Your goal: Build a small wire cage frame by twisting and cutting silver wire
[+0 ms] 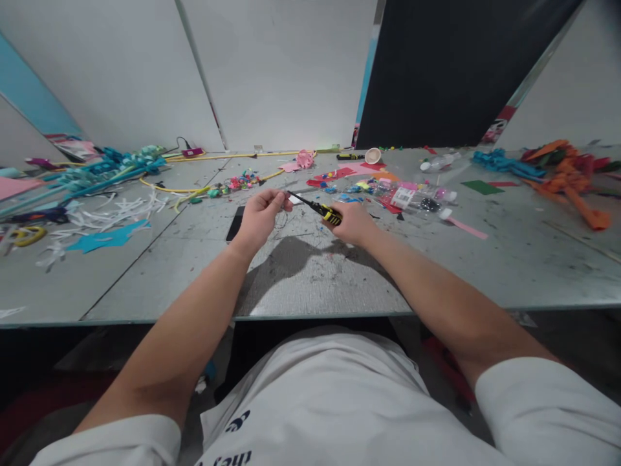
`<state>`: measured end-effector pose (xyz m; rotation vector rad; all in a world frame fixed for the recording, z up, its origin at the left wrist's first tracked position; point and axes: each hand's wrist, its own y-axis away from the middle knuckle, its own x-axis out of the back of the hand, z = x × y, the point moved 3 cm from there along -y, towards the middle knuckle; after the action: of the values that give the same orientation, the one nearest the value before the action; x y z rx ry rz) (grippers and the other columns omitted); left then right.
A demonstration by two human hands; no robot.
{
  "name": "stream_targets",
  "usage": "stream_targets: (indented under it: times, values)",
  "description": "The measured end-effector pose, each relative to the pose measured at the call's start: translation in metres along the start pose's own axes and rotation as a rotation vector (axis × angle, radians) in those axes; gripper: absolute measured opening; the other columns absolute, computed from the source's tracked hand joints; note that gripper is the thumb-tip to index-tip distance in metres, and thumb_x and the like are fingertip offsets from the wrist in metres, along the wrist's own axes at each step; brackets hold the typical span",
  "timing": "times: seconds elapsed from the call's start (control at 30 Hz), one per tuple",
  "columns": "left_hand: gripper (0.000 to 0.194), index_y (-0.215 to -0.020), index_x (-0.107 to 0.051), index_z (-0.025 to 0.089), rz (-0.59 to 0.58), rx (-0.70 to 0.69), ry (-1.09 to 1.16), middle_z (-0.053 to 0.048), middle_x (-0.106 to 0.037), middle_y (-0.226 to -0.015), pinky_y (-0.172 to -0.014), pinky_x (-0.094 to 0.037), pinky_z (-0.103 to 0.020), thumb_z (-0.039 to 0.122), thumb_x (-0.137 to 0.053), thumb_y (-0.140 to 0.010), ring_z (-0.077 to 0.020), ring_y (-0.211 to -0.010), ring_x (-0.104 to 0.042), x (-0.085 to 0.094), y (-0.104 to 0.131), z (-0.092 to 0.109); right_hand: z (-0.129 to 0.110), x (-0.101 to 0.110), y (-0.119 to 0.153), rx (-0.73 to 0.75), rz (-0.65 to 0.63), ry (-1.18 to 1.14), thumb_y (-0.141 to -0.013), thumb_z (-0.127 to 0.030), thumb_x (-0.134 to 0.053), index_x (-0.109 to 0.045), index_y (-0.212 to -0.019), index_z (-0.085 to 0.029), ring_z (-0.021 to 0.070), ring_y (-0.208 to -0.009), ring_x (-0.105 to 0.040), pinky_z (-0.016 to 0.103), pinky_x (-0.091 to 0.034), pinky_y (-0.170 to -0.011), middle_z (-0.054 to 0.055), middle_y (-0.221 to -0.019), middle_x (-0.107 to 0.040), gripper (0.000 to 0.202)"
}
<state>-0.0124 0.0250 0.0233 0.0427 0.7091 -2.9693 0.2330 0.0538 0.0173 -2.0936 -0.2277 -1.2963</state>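
My right hand (355,223) is wrapped round the black-and-yellow handle of a screwdriver (328,213). Its thin dark shaft points up and left toward my left hand (266,213). The left thumb and fingertips are pinched together at the screwdriver's tip; whatever small piece sits between them is too small to make out. A thin loop of thread or wire (281,220) hangs just below those fingers. Beside my left wrist lies a black phone (235,223), partly covered by the hand.
White strips (121,210), blue paper (109,237) and yellow scissors (30,235) lie left. Behind my hands are colourful beads (237,181), a round cup (372,155) and pink paper. Clear plastic packs (412,194) and orange ribbon (567,178) lie right. The table's front edge (320,317) is near my body.
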Motion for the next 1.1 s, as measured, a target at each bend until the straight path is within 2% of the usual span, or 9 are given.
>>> stream_targets:
  times: [0.4, 0.7, 0.9, 1.1]
  values:
    - [0.023, -0.087, -0.073, 0.016, 0.030, -0.037, -0.097, 0.000, -0.072, -0.082, -0.075, -0.060, -0.031, 0.031, -0.078, -0.103, -0.0145, -0.074, -0.067, -0.001, 0.004, 0.012, -0.003, 0.001, 0.001, -0.010, -0.029, 0.017, -0.097, -0.043, -0.072, -0.081, -0.107, -0.016, 0.0264, -0.084, -0.069, 0.034, -0.041, -0.071, 0.013, -0.094, -0.081, 0.031]
    - [0.020, -0.081, -0.078, 0.016, 0.063, -0.070, -0.074, -0.001, -0.073, -0.073, -0.067, -0.048, -0.026, 0.025, -0.082, -0.099, -0.0122, -0.064, -0.059, -0.001, 0.003, 0.013, -0.005, 0.001, 0.001, -0.007, 0.002, 0.060, -0.098, -0.048, -0.072, -0.078, -0.101, -0.018, 0.0286, -0.083, -0.068, 0.035, -0.040, -0.072, 0.014, -0.091, -0.080, 0.031]
    - [0.016, -0.086, -0.078, 0.016, 0.079, -0.050, 0.004, 0.000, -0.073, -0.075, -0.076, -0.055, -0.028, 0.025, -0.083, -0.098, -0.0146, -0.073, -0.068, -0.001, 0.002, 0.010, -0.003, 0.003, -0.001, -0.021, 0.083, 0.079, -0.103, -0.057, -0.062, -0.075, -0.104, -0.018, 0.0307, -0.088, -0.068, 0.037, -0.041, -0.075, 0.016, -0.096, -0.079, 0.042]
    - [0.017, -0.094, -0.075, 0.015, 0.068, 0.009, 0.064, 0.001, -0.074, -0.082, -0.072, -0.061, -0.030, 0.028, -0.078, -0.104, -0.0134, -0.070, -0.069, -0.003, 0.002, 0.007, -0.001, -0.002, 0.000, -0.006, 0.078, 0.056, -0.098, -0.041, -0.067, -0.075, -0.109, -0.017, 0.0318, -0.095, -0.070, 0.038, -0.045, -0.081, 0.017, -0.106, -0.081, 0.027]
